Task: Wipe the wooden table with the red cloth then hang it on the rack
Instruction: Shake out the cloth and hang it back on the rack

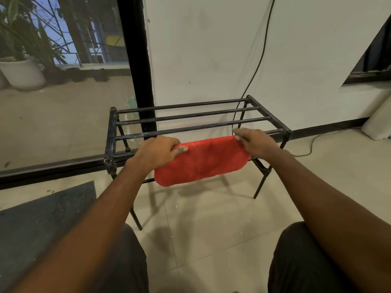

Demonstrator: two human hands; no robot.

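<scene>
The red cloth (203,161) hangs folded over the nearest bar of a low black metal rack (190,118), its front flap drooping toward me. My left hand (157,152) grips the cloth's left end, thumb on top. My right hand (257,142) pinches its right end at the bar. Both arms reach forward from the bottom of the view. The wooden table is not in view.
The rack stands on a tiled floor against a white wall (211,49). A black cable (261,58) runs down the wall behind it. A dark glass door frame (139,60) is at the left, a grey mat (42,218) at the lower left, a potted plant (23,70) outside.
</scene>
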